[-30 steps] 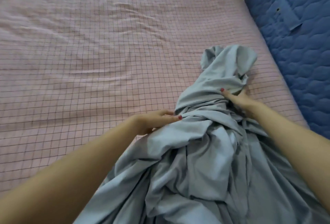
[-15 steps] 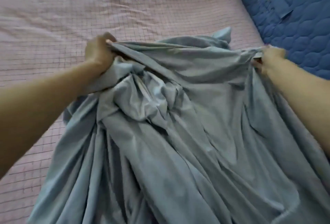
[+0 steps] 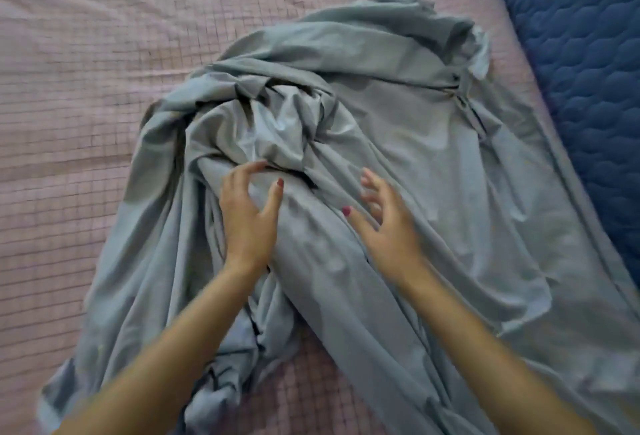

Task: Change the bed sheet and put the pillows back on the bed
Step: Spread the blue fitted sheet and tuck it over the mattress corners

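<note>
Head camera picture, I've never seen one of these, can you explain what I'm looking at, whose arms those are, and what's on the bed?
There is no machine here. The picture comes from a camera worn on a person's head, looking forward and down, so the two bare arms reaching in from the bottom are the wearer's own. The left hand and the right hand are over a crumpled grey-blue bed sheet with fingers spread; neither is gripping anything. The hands are blurred, so I cannot tell whether they touch the cloth. The sheet lies bunched on a bed with a pink checked cover. A dark blue quilted surface lies along the right side. No pillows are in view.
</note>
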